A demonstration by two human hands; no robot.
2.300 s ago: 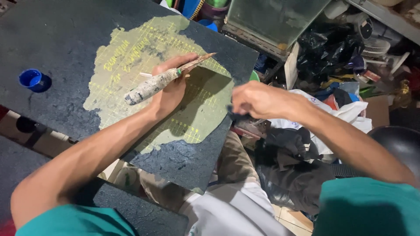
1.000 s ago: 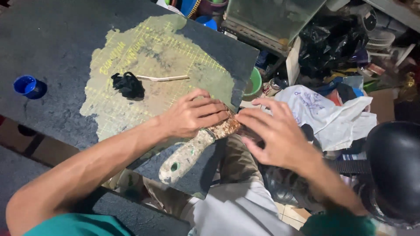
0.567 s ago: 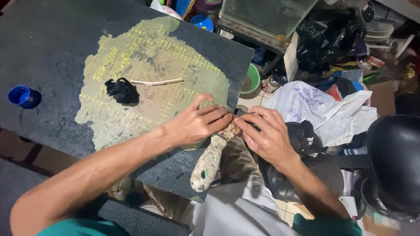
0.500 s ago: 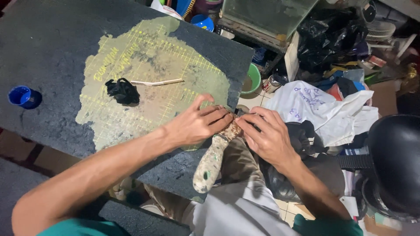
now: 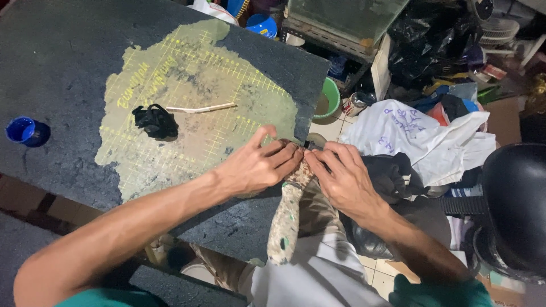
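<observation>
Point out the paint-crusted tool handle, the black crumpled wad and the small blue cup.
Paint-crusted tool handle (image 5: 284, 219): head view, mid-shaft below the hands.
Black crumpled wad (image 5: 154, 121): head view, its centre, on the worn yellow-green patch.
Small blue cup (image 5: 21, 130): head view, its inside, at the board's left edge.

A: Mat (image 5: 187, 113): dark grey, worn olive patch, yellow grid lines. Tool handle (image 5: 284, 219): off-white, speckled, green spots.
B: Rag (image 5: 154, 121) black. Stick (image 5: 200, 108) pale tan. Cup (image 5: 23, 130) blue. Bowl (image 5: 330, 96) green. Cloth (image 5: 415, 136) white.
</observation>
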